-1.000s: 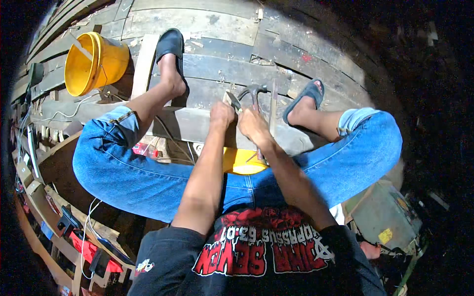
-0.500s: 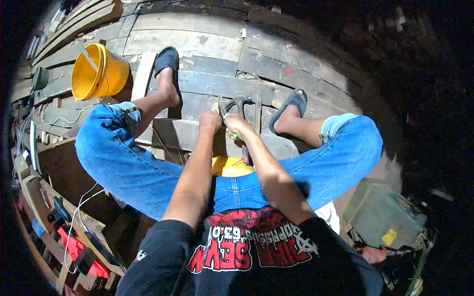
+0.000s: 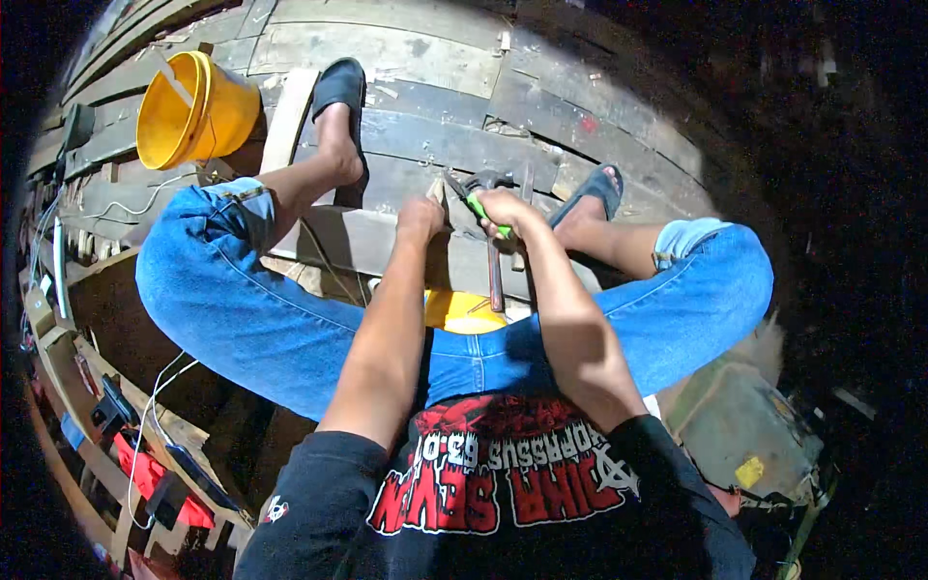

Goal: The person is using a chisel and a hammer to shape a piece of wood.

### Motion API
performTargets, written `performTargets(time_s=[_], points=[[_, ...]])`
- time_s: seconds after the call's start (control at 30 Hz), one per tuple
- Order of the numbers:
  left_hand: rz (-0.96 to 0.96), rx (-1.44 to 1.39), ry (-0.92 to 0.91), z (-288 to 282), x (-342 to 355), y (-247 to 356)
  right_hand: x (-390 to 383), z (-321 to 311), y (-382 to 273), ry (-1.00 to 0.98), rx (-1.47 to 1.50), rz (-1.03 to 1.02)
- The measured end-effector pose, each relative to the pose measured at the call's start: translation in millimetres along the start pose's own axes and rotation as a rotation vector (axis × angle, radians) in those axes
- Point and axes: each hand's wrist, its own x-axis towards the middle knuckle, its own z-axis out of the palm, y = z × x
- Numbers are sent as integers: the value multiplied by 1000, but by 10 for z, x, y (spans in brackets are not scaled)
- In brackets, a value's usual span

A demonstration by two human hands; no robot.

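My left hand (image 3: 420, 215) is closed around a small pale piece of wood (image 3: 437, 189), whose tip sticks out beyond the fingers. Just right of it, my right hand (image 3: 503, 208) grips a green-handled tool (image 3: 477, 205) with a narrow dark end pointing up and left toward the wood; its exact kind is unclear. A claw hammer (image 3: 495, 278) lies beneath my right hand, its dark head on the far side and its reddish handle toward me. Both hands are above a wooden plank (image 3: 372, 253) between my legs.
A yellow bucket (image 3: 198, 111) stands far left with a flat strip in it. Another yellow object (image 3: 462, 311) shows between my thighs. A pale board (image 3: 290, 121) lies beside my left foot. White cables and a wooden frame (image 3: 58, 358) are at left, a greenish container (image 3: 739, 425) at right.
My right hand has moved right and slightly away from my left hand, turning the green-handled tool so more of its handle shows. My left hand stays by the wood. The view has shifted slightly.
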Motion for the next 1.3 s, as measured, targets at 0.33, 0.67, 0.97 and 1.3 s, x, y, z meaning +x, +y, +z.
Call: performTargets(time_s=[0.33, 0.67, 0.97, 1.3], points=[[-109, -127, -32, -86, -180, 132, -200, 98, 236, 246, -596, -350], [-44, -18, -113, -127, -188, 189, -465, 542, 144, 430, -609, -285], [-56, -7, 26, -134, -325, 272, -260, 703, 217, 508, -618, -331], [-2, -27, -84, 69, -53, 2, -428, 740, 10, 481, -731, -228]])
